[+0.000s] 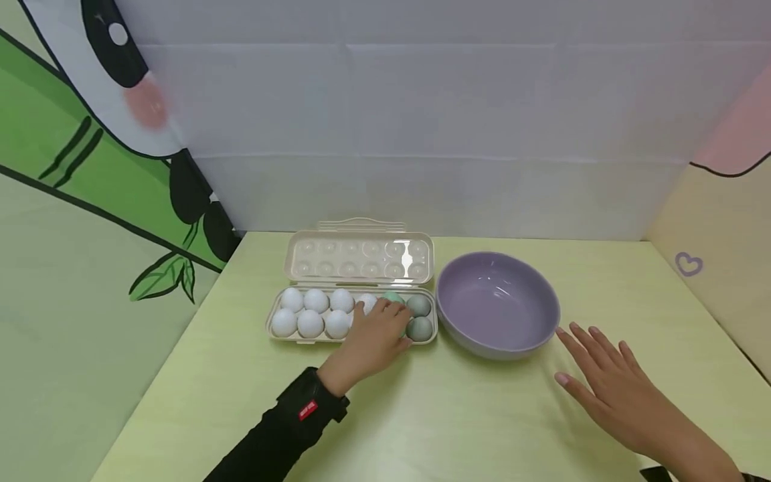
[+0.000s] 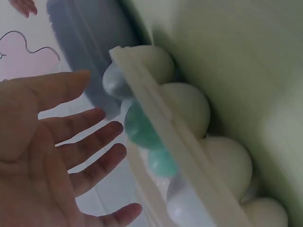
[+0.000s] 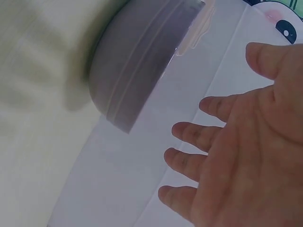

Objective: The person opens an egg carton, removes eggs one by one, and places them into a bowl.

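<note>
An open plastic egg carton (image 1: 360,273) lies on the table, its lid folded back. White eggs (image 1: 310,324) fill its left side, and two grey-green eggs (image 1: 419,328) sit at the right end. My left hand (image 1: 375,338) is over the carton's right half, partly hiding a green egg (image 1: 393,296). In the left wrist view its fingers are spread, nothing in them, beside the green egg (image 2: 142,125). A purple bowl (image 1: 496,304) stands right of the carton. To the right of the bowl, my right hand (image 1: 620,395) hovers with fingers extended and holds nothing.
The light yellow-green table (image 1: 482,422) meets a pale wall (image 1: 458,120) behind the carton and bowl. Painted side walls flank it, with a green cartoon pattern (image 1: 120,154) on the left and a purple heart (image 1: 689,264) on the right.
</note>
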Tool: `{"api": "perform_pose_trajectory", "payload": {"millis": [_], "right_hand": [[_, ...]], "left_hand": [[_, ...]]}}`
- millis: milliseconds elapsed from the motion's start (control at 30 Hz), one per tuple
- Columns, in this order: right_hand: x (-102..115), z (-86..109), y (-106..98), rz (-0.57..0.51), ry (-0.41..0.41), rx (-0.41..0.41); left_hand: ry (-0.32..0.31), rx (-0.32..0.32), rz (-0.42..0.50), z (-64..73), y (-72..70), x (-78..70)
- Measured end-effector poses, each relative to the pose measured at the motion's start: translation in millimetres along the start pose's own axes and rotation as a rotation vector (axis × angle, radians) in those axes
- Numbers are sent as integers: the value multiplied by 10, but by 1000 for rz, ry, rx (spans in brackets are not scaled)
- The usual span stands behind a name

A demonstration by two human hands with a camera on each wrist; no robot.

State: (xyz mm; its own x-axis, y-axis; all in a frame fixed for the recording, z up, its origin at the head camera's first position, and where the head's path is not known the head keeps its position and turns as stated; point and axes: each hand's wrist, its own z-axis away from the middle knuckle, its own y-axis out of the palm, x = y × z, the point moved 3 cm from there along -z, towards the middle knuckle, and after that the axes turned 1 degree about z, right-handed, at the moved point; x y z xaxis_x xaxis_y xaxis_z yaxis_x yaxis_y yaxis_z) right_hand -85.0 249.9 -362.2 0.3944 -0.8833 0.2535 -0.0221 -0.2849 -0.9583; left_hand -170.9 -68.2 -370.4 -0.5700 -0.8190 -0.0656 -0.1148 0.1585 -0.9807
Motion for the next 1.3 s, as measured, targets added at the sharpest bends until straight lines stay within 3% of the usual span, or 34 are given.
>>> {"api": "perform_pose_trajectory", "payload": {"millis": [167,333,600,733,867,1033,1167,1300], "right_hand": [[61,-153,151,17,-52,32],[100,-265,257,14,-74,67],[149,-458,382,-10,-95,108],[186,-516,433,8,-110,108],[216,-541,471,52,-144,74],[228,-562,498,172,-213,-28],[217,-579,506,246,-244,-69],[223,-585,476,243,-244,-66]], "left_hand": [[-25,-20,-58,-208,260,-50],[-70,-56,-114,-311,394,-132],[-112,-71,-213,-342,437,-202],[-113,-62,-210,-328,436,-194],[-103,-101,-195,-297,443,-171],[-78,-211,-17,-191,385,-156],[-53,-279,285,-69,286,-165],[-75,-282,600,46,174,-182]]}}
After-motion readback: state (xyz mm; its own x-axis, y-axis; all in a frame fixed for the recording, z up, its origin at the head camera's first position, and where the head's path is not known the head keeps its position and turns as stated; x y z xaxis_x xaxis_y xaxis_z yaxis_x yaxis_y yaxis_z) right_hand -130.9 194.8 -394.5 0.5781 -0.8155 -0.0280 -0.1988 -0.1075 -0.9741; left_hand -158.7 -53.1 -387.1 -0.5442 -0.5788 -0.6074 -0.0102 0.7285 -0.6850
